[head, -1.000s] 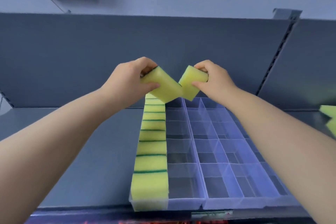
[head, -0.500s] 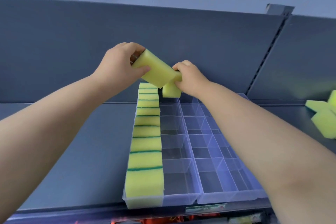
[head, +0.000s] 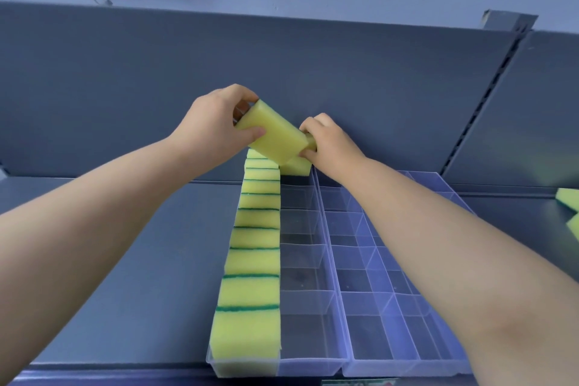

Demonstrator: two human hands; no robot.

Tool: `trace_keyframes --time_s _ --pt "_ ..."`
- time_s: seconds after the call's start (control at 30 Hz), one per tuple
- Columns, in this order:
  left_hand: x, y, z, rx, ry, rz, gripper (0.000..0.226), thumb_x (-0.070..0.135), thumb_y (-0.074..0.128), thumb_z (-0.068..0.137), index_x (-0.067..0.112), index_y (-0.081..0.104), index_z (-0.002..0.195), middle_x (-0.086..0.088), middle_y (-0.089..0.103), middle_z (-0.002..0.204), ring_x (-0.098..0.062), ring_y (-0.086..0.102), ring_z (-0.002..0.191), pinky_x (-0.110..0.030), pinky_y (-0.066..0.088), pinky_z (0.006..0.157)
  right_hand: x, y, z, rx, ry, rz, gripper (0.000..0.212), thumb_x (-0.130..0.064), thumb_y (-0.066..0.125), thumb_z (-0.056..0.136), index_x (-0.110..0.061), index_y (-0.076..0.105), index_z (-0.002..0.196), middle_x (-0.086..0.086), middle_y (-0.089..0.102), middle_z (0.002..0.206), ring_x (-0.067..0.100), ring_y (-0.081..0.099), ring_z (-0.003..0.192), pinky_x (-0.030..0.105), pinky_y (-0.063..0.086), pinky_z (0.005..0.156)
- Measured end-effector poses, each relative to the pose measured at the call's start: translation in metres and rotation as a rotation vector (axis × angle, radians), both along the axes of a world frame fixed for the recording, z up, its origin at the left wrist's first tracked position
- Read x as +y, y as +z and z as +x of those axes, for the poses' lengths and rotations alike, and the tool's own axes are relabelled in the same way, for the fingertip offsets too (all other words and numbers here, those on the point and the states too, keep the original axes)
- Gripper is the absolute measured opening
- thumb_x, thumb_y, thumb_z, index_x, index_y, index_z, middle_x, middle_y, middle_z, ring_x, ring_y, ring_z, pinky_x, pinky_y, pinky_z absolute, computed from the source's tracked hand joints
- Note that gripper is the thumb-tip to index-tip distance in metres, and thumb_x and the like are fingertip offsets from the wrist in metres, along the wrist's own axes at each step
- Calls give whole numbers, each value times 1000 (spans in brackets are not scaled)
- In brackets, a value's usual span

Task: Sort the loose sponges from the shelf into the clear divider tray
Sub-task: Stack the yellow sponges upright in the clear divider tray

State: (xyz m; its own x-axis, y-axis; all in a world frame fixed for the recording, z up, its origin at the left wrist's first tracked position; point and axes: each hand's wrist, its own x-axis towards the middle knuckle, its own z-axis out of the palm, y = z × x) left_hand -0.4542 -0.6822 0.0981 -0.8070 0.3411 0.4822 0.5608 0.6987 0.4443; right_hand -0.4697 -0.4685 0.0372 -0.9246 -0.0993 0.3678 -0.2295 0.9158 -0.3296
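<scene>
L hand (head: 213, 128): thumb + fingers wrapped round yellow sponge (head: 272, 138), held tilted above tray's far end.
R hand (head: 329, 141): pinching 2nd sponge (head: 296, 166) at far slot of col 2, partly hidden behind the first.
Clear divider tray (head: 313, 363): on shelf (head: 125, 244); left col packed w/ sponge row (head: 253, 244).
Loose sponges (head: 568, 197): shelf's right edge, well apart from tray.
Handling: prob. light, soft, squashy, not fragile; grip across short sides, squeeze lightly to slip betw. dividers.

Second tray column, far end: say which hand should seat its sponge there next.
Right hand: its lower sponge sits at that far end; the left hand holds the tilted sponge higher, above it.
</scene>
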Motion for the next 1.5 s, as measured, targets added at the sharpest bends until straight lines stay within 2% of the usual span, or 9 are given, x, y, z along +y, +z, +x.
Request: trace_keyframes --time_s 0.37,0.53,0.7,0.8,0.9,1.0,1.1,1.23,1.5 --pt "6 3 -8 12 -40 -53 41 25 72 77 19 56 114 2 60 102 -14 56 91 -27 46 84 14 -3 -2 -14 81 -86 18 -18 62 78 -20 54 94 -7 44 97 19 50 85 39 48 78" --pt "10 4 -9 17 -65 -90 39 23 73 77 17 58 111 1 61 101 -13 56 91 -26 46 83 12 -10 -3 -93 34 126 26 -24 66 82 -12 50 99 2 47 108 23 47 91 37 46 77" --pt "16 4 -10 -3 -106 -137 38 24 75 75 18 59 110 2 62 102 -13 57 91 -25 46 83 15 -13 -5 -20 28 253 28 -28 67 82 -7 55 96 3 48 104 22 44 100 33 41 75" --pt "18 3 -11 -24 -124 -157 38 24 76 74 20 60 109 3 63 102 -12 58 90 -24 46 82 17 -12 -9 -114 62 259 13 -21 61 85 -10 56 87 4 47 102 23 46 94 31 42 74" --pt "20 1 -13 -42 -131 -174 39 25 76 73 21 61 109 5 64 100 -10 57 89 -16 40 77 20 -9 -10 -199 97 215 8 -8 51 84 -7 57 79 4 50 96 29 54 85 41 50 76" --pt "25 0 -15 -51 -143 -173 40 25 76 74 21 61 110 5 64 100 -11 57 90 -17 40 78 29 -5 -12 -225 99 171 30 4 41 80 -12 65 89 2 55 93 28 54 88 40 49 78" --pt "33 -2 -17 -46 -157 -189 44 26 75 75 21 57 115 5 62 103 -13 56 92 -22 44 81 35 2 -13 -265 84 130 40 8 38 78 -17 66 94 -2 56 89 26 55 88 33 48 78" --pt "45 -8 -19 -36 -172 -306 42 26 71 77 24 52 114 5 56 103 -16 52 95 -32 46 84 33 8 -12 -302 100 161 47 13 36 76 -14 66 100 -4 51 91 21 50 88 31 45 80" --pt "60 -19 -23 37 -188 -545 35 28 62 85 22 51 119 0 53 115 -22 50 104 -38 47 83 31 9 -10 -337 98 184 54 14 36 77 -17 65 110 -5 50 102 17 48 91 30 45 83"
